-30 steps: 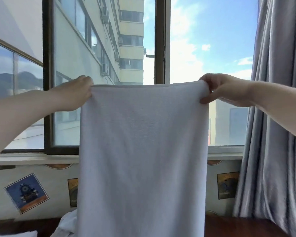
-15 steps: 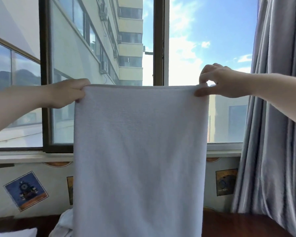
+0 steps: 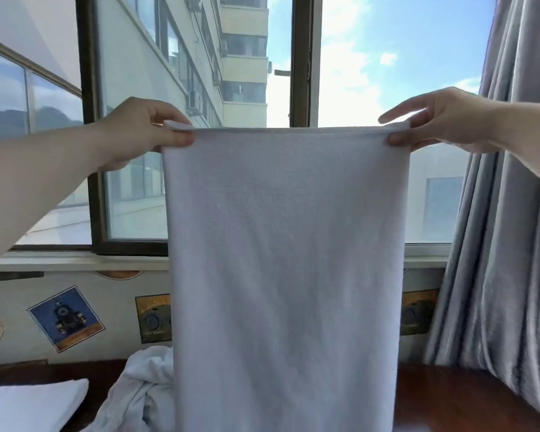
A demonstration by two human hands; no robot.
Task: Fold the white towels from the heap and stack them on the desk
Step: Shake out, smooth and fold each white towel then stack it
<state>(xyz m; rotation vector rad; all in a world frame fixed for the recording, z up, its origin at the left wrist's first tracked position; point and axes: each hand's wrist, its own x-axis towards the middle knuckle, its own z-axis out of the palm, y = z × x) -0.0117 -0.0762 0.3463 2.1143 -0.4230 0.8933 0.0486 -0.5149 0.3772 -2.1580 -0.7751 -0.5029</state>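
A white towel [image 3: 284, 260] hangs full length in front of the person, held up by its two top corners before a window [image 3: 197, 120]. The left hand [image 3: 144, 132] pinches the top left corner, thumb on the near face and fingers curled behind, with a small flap of the hem poking up above the thumb. The right hand [image 3: 430, 120] pinches the top right corner between its thumb below and its fingers, which lie fairly straight along the top edge. The top edge runs taut and nearly level between the two hands. The cloth falls flat and smooth, and its lower end runs out of the bottom of the view.

Behind the towel's lower left side, a heap of crumpled white towels [image 3: 141, 391] lies on the dark wooden counter [image 3: 449, 400]. At the near left corner a folded white towel [image 3: 25, 403] lies flat on the same counter. A grey curtain [image 3: 505, 244] hangs at the right. On the wall under the sill a blue picture card [image 3: 66, 318] is stuck at a tilt, at the left.
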